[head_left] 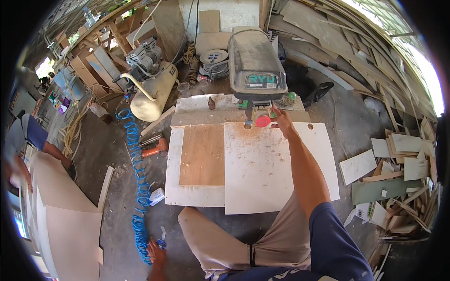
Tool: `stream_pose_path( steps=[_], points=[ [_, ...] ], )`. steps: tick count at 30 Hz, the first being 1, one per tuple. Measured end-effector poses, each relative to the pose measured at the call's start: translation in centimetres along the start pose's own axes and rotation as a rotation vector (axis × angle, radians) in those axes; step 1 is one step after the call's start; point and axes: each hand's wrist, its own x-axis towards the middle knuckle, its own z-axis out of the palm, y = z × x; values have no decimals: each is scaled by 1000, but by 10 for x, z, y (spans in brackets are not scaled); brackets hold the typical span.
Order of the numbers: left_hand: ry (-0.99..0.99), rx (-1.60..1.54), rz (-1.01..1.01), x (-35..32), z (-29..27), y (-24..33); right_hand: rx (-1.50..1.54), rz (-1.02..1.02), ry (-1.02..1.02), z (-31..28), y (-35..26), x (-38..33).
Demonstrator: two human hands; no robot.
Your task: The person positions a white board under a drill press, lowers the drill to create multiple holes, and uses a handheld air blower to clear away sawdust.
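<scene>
Low at the left, my left hand [157, 253] is closed around what looks like a blue air blow gun [161, 243] beside the coiled blue air hose [141, 206]. My right hand [282, 122] reaches forward to the drill press [258, 65], its fingers stretched out beside the red round part [263, 121] under the machine's head. A white panel [276, 173] lies beneath that forearm, dusted with wood shavings and with a round hole near each far corner. Under it is a larger board with a brown wooden area [202, 159].
An orange power tool [155, 148] and a small white box [156, 196] lie left of the board. A cream air compressor [154, 91] and a cable reel [214, 61] stand behind. Scrap boards [405, 164] pile up at right. Another person's arm [58, 153] rests near pale panels at left.
</scene>
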Motion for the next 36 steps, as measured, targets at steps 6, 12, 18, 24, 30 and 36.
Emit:
stream_pose_path(
  steps=[6, 12, 18, 24, 30, 36],
  points=[
    [333, -205, 337, -18, -94, 15, 53, 7, 9, 23, -11, -2],
    [151, -333, 686, -12, -174, 134, 70, 24, 27, 32, -10, 4],
    [119, 35, 592, 16, -209, 233, 26, 9, -8, 31, -11, 2],
    [41, 230, 640, 60, -240, 281, -6, 31, -18, 33, -11, -1],
    [189, 123, 440, 146, -272, 317, -45, 31, -8, 26, -8, 4],
    [160, -293, 501, 203, -295, 349, -66, -55, 44, 46, -21, -2]
  ],
)
